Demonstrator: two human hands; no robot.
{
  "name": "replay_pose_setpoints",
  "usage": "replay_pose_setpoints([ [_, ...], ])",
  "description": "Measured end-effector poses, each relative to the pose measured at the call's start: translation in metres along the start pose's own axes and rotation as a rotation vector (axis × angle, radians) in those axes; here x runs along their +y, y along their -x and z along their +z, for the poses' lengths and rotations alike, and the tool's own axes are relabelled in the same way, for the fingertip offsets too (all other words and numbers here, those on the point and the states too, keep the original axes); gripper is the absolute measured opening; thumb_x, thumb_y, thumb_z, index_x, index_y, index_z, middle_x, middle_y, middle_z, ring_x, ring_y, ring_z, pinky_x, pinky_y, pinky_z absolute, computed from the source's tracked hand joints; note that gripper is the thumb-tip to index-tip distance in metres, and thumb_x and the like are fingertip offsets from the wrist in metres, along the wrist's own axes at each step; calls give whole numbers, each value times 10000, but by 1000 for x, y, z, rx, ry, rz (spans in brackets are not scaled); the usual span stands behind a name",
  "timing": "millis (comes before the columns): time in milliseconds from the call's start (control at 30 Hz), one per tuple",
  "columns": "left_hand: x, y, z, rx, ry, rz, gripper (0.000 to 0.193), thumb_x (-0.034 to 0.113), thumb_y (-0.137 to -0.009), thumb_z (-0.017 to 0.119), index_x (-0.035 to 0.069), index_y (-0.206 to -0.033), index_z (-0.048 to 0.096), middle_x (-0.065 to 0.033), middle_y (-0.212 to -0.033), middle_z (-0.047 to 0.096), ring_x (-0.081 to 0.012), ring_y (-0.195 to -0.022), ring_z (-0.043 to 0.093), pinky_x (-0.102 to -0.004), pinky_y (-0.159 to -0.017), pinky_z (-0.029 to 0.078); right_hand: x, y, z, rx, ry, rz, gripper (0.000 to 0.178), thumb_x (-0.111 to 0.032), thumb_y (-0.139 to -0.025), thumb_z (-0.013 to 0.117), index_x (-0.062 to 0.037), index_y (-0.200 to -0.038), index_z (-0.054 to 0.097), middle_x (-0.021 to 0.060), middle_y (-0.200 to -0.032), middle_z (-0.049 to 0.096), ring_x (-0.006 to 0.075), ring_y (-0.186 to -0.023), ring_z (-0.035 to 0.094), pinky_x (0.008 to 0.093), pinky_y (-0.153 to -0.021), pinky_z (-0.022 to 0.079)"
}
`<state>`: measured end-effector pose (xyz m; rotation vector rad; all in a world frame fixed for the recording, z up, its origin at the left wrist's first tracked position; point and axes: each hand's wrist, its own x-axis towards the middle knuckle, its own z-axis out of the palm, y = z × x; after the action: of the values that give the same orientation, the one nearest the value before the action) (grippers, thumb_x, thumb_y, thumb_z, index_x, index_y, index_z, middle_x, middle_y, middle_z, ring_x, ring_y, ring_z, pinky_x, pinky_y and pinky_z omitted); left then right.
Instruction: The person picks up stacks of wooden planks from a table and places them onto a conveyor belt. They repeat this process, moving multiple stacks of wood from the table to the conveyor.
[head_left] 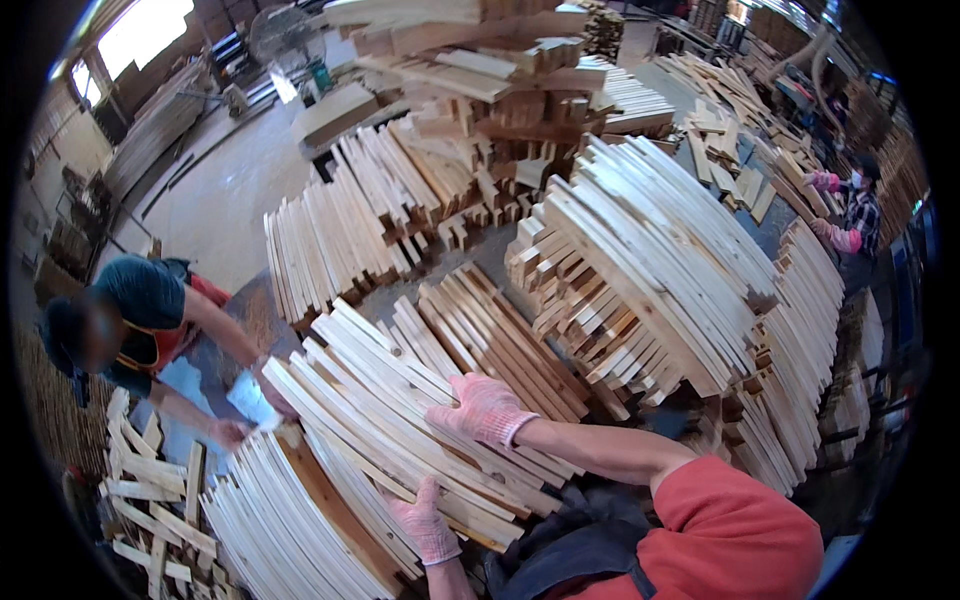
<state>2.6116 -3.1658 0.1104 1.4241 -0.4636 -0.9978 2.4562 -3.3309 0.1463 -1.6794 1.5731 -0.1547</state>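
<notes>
Both my hands wear pink and white knit gloves and rest on a layer of pale wooden slats (385, 400) in front of me. My right hand (485, 408) lies across the tops of the slats, its thumb and fingers apart. Closer to my body, my left hand (425, 522) touches the near side of the same layer, thumb pointing up and away from the fingers. Its fingertips are partly hidden against the wood. Left of it lies another row of slats (265, 510) with one browner board (335, 510) among them. Darker brown slats (500, 340) lie just beyond my right hand.
A co-worker (150, 315) at the left reaches to the slats' far ends. High slat stacks (650, 260) rise at the right, and a taller board pile (480, 80) stands ahead. Loose offcuts (155, 500) lie lower left. Another person (855, 215) works at far right.
</notes>
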Motion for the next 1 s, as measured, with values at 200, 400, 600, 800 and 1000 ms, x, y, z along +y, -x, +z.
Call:
replay_pose_setpoints([
  [200,76,-7,49,-359,-39,-12,927,4,-816,740,45,-1641,320,-128,-1372,597,-248,-1165,640,-372,-1015,540,17,99,-102,224,-99,17,926,-624,-877,686,65,-1475,528,313,-1335,653,430,-1254,638,470,-1078,503],
  [400,138,-12,201,-981,59,-67,821,-52,-788,702,14,-1553,410,-157,-1369,615,-284,-1199,661,-395,-1021,566,90,164,-164,735,-269,11,869,-530,-858,761,13,-1488,508,291,-1349,640,438,-1260,625,473,-1091,494],
  [600,163,-35,376,-1450,-242,-41,817,82,-776,807,-21,-1513,469,-115,-1207,693,-198,-996,695,-314,-856,581,138,212,-241,911,-409,121,890,-505,-853,790,72,-1467,504,299,-1304,640,439,-1251,624,488,-1091,503],
  [800,142,-4,504,-1620,-438,-76,827,198,-741,830,-17,-1482,534,-66,-1111,708,-140,-895,667,-288,-802,560,195,235,-281,1078,-244,355,1045,-583,-866,741,192,-1490,419,348,-1400,582,441,-1332,588,482,-1129,487],
  [1000,110,43,558,-1681,-736,-115,710,375,-877,785,-15,-1440,600,-105,-1118,741,-201,-935,715,-363,-868,579,252,256,-278,997,-316,475,1110,-645,-858,709,175,-1529,377,347,-1360,581,442,-1228,650,460,-1054,543],
])
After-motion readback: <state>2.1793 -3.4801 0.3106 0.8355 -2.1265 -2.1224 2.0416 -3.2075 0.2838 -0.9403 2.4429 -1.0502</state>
